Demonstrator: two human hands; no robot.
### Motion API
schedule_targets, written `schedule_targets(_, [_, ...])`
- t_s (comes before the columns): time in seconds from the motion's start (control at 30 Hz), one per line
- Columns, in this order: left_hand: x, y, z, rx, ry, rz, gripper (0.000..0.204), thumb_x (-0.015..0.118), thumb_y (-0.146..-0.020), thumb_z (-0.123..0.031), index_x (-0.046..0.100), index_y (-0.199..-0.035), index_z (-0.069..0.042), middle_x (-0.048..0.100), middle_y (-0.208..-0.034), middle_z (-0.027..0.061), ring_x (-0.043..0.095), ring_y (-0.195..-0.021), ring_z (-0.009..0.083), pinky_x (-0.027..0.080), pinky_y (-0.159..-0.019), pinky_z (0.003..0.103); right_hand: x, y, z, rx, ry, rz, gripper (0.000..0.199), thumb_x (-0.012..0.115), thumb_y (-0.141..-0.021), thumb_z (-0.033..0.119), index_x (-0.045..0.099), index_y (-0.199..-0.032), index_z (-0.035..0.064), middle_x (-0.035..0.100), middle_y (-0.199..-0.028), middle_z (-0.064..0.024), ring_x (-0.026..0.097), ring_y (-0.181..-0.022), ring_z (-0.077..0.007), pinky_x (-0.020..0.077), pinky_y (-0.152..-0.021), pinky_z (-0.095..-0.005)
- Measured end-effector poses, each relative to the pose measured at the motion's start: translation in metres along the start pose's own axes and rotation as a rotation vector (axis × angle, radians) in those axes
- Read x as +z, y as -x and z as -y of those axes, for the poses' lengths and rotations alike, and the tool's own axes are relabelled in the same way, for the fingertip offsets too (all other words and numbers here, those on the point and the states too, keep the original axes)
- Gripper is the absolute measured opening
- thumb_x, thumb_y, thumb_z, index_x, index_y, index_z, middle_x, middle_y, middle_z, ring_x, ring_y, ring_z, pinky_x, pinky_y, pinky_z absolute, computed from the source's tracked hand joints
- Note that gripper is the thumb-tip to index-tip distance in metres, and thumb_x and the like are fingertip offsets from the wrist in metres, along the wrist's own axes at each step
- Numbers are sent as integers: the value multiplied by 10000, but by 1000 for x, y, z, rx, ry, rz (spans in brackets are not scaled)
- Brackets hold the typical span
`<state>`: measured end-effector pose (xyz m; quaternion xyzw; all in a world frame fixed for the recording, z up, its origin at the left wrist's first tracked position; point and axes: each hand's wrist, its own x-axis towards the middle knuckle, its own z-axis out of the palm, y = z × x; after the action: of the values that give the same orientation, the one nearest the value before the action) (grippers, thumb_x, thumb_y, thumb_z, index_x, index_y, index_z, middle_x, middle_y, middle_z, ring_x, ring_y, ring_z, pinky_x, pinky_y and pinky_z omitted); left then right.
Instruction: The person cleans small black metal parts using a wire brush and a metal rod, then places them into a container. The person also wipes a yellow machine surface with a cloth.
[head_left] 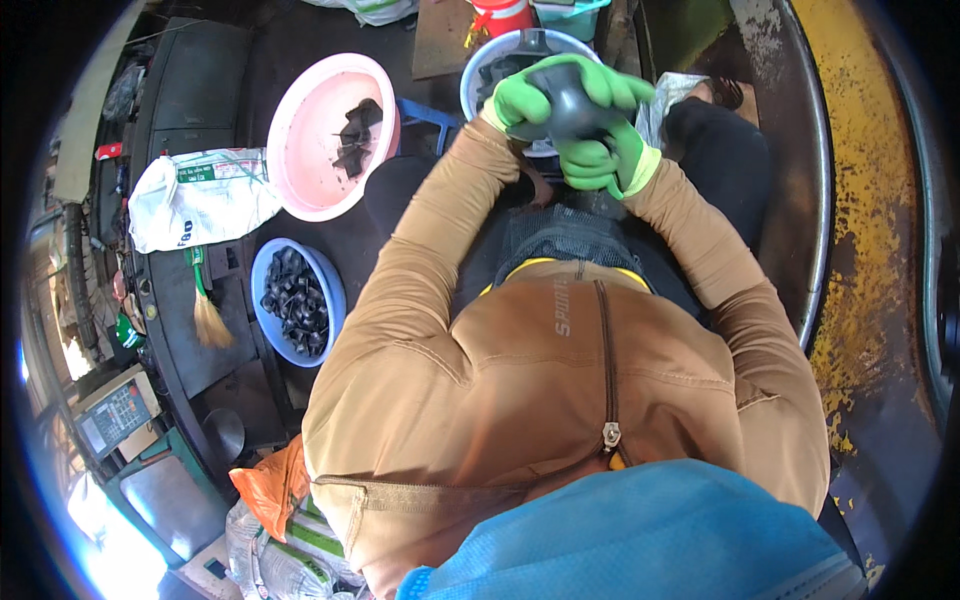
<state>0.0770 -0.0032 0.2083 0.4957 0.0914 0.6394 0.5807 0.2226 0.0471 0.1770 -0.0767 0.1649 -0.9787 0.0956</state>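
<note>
Both my hands wear green gloves and are raised together at the top centre. A dark grey, glossy, rounded moulded piece [570, 100] is between them; its exact kind does not show. My left hand [520, 103] grips its left side. My right hand [595, 165] is closed at its lower right. Green fingers also wrap over the top of the piece. Behind and below the hands stands a pale blue basin [477, 72] with dark pieces in it, partly hidden by my gloves.
On the left are a pink basin [290, 125] with a few dark pieces, a blue basin [338, 312] full of black pieces, a white sack [205, 205] and a broom [211, 322]. A red bucket [503, 18] stands beyond. Rusty yellow metal [865, 200] borders the right.
</note>
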Motion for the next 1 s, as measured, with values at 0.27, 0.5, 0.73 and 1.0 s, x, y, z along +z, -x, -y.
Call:
schedule_targets(0.27, [-40, 25, -11, 105, 517, -945, 512, 719, -779, -386, 636, -1108, -3, 658, -1096, 153, 580, -1110, 307, 463, -946, 458, -2, -13, 35, -329, 315, -1034, 391, 469, -985, 453, 603, -1022, 88, 530, -684, 52, 404, -473, -56, 324, -447, -214])
schedule_targets(0.5, [-9, 25, -24, -131, -1188, -776, 471, 850, -685, -251, 671, -1056, -22, 699, -994, 109, 676, -870, 198, 538, -797, 311, -6, 0, 48, -628, 515, -1006, 304, 502, -977, 353, 606, -1040, 75, 535, -691, 29, 426, -512, -75, 357, -470, -240])
schedule_targets(0.73, [0, 18, -39, -253, -1643, -581, 450, 834, -651, -315, 687, -973, -36, 704, -891, 125, 683, -821, 257, 536, -745, 349, -15, 3, 54, -584, 1581, -911, 337, 587, -925, 273, 628, -1174, 50, 673, -1047, -112, 635, -956, -246, 491, -848, -341])
schedule_targets(1.0, [4, 26, -44, -397, -1467, -525, 493, 821, -665, -285, 678, -1053, -16, 710, -956, 120, 687, -871, 243, 533, -780, 342, -13, 10, 57, -484, 1712, -874, 322, 574, -959, 204, 597, -1225, 25, 664, -1090, -81, 600, -989, -120, 474, -869, -274])
